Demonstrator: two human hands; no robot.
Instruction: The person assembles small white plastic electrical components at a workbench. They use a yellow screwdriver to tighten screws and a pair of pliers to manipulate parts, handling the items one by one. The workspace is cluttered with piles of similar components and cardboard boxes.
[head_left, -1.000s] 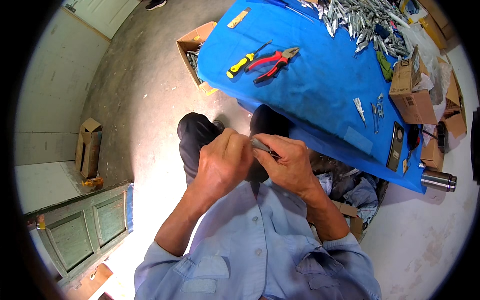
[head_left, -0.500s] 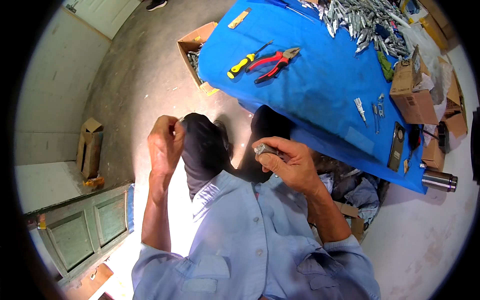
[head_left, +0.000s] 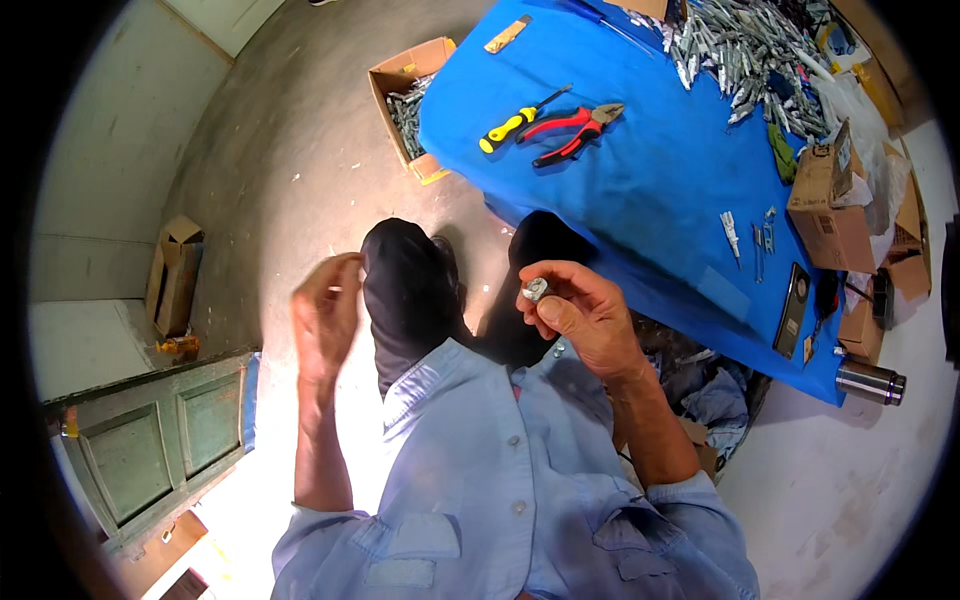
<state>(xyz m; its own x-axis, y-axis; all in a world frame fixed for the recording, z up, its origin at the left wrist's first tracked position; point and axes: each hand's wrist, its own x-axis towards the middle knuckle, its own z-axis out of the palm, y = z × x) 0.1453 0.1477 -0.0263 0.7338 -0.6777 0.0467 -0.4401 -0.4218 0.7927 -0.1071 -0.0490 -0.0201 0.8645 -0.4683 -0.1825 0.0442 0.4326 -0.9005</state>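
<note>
My right hand is closed round a small silvery metal cylinder, gripped between thumb and fingers in front of my shirt. One roundish end of it points up, and the rest is covered by the fingers. Beside my left knee, my left hand is held with its fingers bent and pressed together near the dark trousers. Anything in that pinch is too small or blurred to make out. On the blue-covered table lie red-and-black pliers and a yellow-and-black screwdriver.
A heap of small grey-white tool-like pieces covers the table's far right. Cardboard boxes, a phone and a metal cylinder line its right side. An open carton with similar pieces stands on the floor.
My right hand has turned, so the metal cylinder's end now faces up. The left hand has dropped slightly and its fingers have shifted. The table appears farther right as my view has moved.
</note>
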